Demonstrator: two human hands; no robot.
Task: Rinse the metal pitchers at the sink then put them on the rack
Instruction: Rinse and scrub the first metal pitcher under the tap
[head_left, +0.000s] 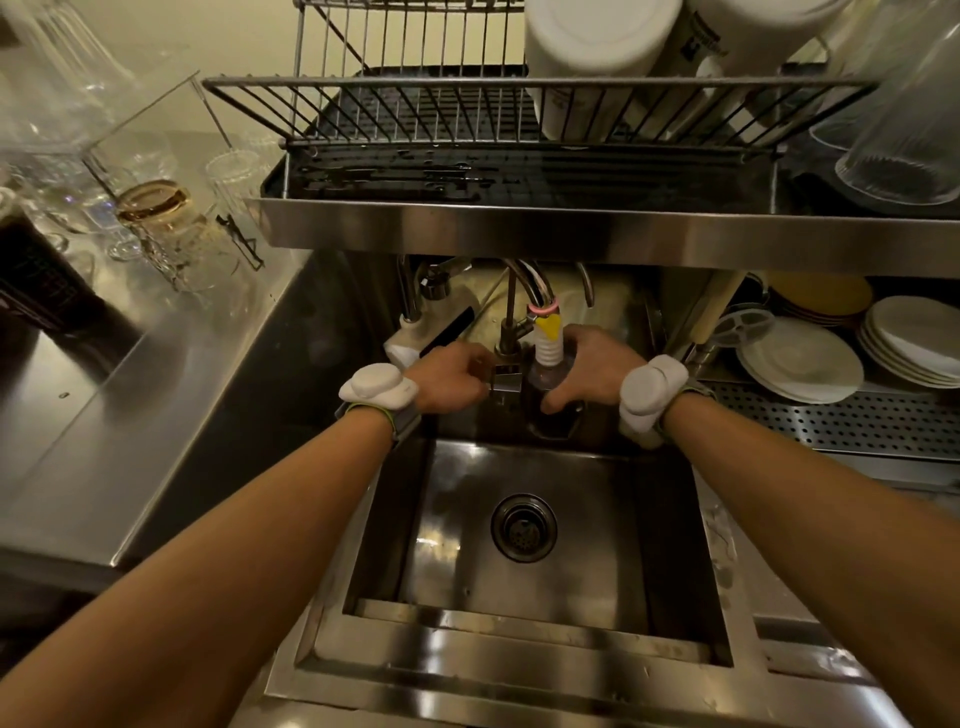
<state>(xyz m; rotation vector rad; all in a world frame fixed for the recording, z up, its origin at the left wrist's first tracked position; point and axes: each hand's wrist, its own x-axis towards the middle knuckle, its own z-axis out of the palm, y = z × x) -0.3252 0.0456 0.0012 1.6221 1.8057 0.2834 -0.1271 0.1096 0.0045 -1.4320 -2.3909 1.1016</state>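
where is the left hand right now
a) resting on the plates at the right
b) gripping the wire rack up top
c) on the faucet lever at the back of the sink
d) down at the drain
c: the left hand is closed on the faucet lever, behind the sink basin.

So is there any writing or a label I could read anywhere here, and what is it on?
Nothing can be read here.
White containers on the rack: dark printed labels, too blurred to read.
Dark box on the left counter: faint print, too dim to read.
Glass jar beside it: a small black graphic, no legible words.
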